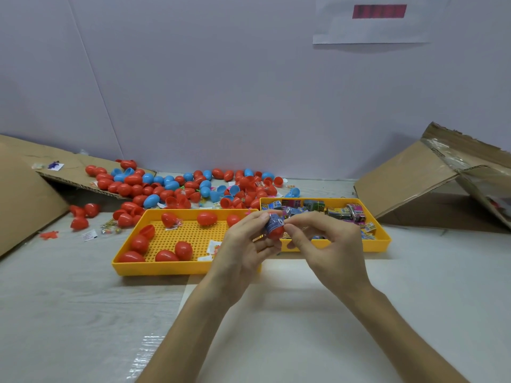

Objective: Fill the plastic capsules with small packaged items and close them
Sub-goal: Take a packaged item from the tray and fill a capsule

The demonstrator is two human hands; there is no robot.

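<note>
Left hand [243, 244] is gripping the red capsule [277, 233] over the left end of the yellow item tray [384, 241]; right hand [323, 244] is pinching the blue packet [272, 223], which likely needs tucking fully inside before closing.

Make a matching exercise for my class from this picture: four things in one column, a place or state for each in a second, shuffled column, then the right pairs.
Things
1. left yellow tray
2. right yellow tray
3. blue packet
4. blue capsules

Places or states
A. piled near the wall among red ones
B. holds small packaged items
C. holds red capsules
D. sticks out of the red capsule half held between left hand and right hand

Pairs: 1-C, 2-B, 3-D, 4-A
</note>
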